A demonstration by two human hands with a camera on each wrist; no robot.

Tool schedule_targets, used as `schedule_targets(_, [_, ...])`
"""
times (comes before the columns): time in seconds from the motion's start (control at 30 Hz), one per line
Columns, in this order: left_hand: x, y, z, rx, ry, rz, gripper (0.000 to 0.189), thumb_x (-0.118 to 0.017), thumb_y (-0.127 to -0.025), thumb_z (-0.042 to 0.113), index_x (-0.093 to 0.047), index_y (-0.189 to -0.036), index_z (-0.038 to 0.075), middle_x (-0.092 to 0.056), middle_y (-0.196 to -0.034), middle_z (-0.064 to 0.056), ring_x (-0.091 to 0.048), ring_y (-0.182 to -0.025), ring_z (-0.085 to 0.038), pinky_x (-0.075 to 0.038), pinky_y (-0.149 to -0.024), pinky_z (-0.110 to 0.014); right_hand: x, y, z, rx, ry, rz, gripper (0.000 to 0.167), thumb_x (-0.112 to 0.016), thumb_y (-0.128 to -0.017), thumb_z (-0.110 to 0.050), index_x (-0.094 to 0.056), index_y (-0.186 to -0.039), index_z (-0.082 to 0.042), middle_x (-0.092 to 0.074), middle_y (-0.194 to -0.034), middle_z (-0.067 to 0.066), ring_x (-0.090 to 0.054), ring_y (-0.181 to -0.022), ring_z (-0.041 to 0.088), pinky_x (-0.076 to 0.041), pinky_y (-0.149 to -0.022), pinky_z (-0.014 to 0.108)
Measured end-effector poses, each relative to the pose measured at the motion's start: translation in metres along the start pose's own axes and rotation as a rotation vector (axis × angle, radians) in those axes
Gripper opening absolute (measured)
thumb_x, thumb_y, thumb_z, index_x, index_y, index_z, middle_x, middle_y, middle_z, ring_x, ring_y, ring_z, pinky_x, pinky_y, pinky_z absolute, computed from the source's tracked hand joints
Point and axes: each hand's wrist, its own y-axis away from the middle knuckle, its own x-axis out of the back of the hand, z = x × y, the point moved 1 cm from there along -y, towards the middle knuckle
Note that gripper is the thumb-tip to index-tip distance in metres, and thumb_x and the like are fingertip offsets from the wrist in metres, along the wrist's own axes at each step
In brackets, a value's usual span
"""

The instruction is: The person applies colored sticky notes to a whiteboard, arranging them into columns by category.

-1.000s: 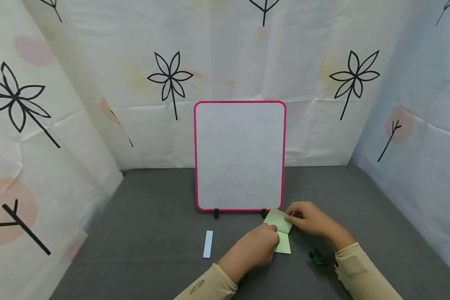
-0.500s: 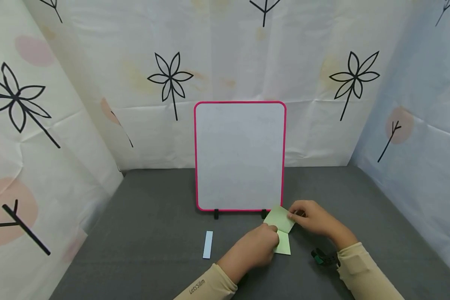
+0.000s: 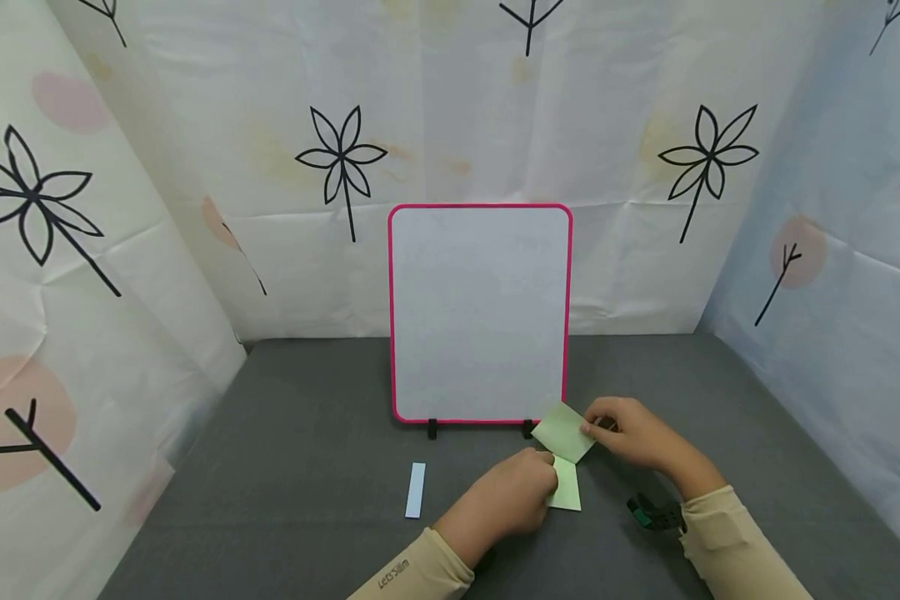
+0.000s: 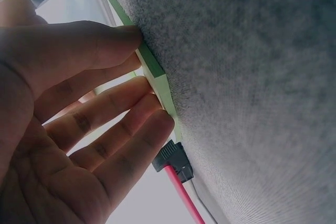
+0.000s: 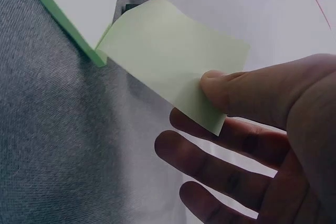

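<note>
A pale green sticky note pad (image 3: 567,487) lies on the grey table right of centre, its near part showing beside my left hand (image 3: 516,492). In the left wrist view, that hand's thumb and fingertips grip the edges of the pad (image 4: 161,80). My right hand (image 3: 633,435) pinches a single pale green sticky note (image 3: 562,430) by its side, between thumb and forefinger. The right wrist view shows the note (image 5: 163,51) raised and slightly bent, one corner right at the corner of the pad (image 5: 79,9). The remaining right fingers are spread below it.
A whiteboard (image 3: 480,312) with a pink frame stands behind the pad on small black feet (image 3: 432,429). To the left on the table lies a light blue paper strip (image 3: 416,490). Printed white cloth (image 3: 495,108) surrounds the table at the back and sides.
My right hand has moved slightly right and away from me, lifting and turning the sticky note off the pad. The left hand has stayed in place on the pad.
</note>
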Motion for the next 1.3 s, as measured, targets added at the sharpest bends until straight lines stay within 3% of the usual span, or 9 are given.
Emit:
schedule_targets(0.47, [-0.003,0.004,-0.005,0.000,0.040,0.026,0.028,-0.079,-0.084,0.005,-0.067,-0.064,0.021,-0.055,-0.074,0.008,-0.050,-0.066,-0.007,-0.037,-0.060,-0.019,0.010,0.002,-0.011,-0.016,0.021,0.056,0.009,-0.068,-0.104,-0.016,-0.077,-0.103,-0.015,-0.071,-0.092,-0.006,-0.058,-0.075,0.004,-0.050,-0.065,0.027])
schedule_targets(0.63, [-0.005,0.003,-0.005,-0.006,0.054,0.040,0.025,-0.080,-0.083,0.006,-0.070,-0.065,0.021,-0.057,-0.076,0.008,-0.052,-0.069,-0.008,-0.038,-0.060,-0.019,0.017,0.003,-0.020,0.039,0.012,0.171,0.009,-0.071,-0.101,-0.010,-0.078,-0.101,-0.015,-0.070,-0.089,-0.007,-0.054,-0.066,0.003,-0.047,-0.058,0.026])
schedule_targets(0.83, [-0.002,0.003,-0.004,-0.005,0.055,-0.008,0.023,-0.081,-0.086,0.008,-0.071,-0.070,0.021,-0.061,-0.082,0.007,-0.051,-0.070,-0.008,-0.040,-0.063,-0.018,0.024,-0.006,-0.032,0.141,-0.020,0.316,0.013,-0.073,-0.098,-0.001,-0.078,-0.101,-0.013,-0.066,-0.083,-0.006,-0.057,-0.062,0.003,-0.048,-0.055,0.026])
schedule_targets(1.07, [0.000,0.006,-0.008,-0.018,0.037,-0.015,0.026,-0.083,-0.085,0.018,-0.064,-0.068,0.023,-0.059,-0.084,0.009,-0.043,-0.068,-0.006,-0.036,-0.062,-0.017,0.032,-0.029,-0.039,0.160,0.012,0.454,0.013,-0.077,-0.093,0.002,-0.080,-0.097,-0.010,-0.066,-0.083,-0.007,-0.060,-0.068,0.002,-0.052,-0.063,0.024])
schedule_targets(1.3, [0.000,0.003,-0.016,-0.034,0.120,-0.031,0.004,-0.079,-0.092,0.020,-0.082,-0.090,0.022,-0.064,-0.093,0.008,-0.050,-0.076,-0.004,-0.042,-0.069,-0.013,0.043,-0.056,-0.051,0.209,-0.028,0.589,0.016,-0.079,-0.089,0.007,-0.082,-0.099,-0.006,-0.073,-0.094,0.002,-0.063,-0.078,0.000,-0.050,-0.074,0.012])
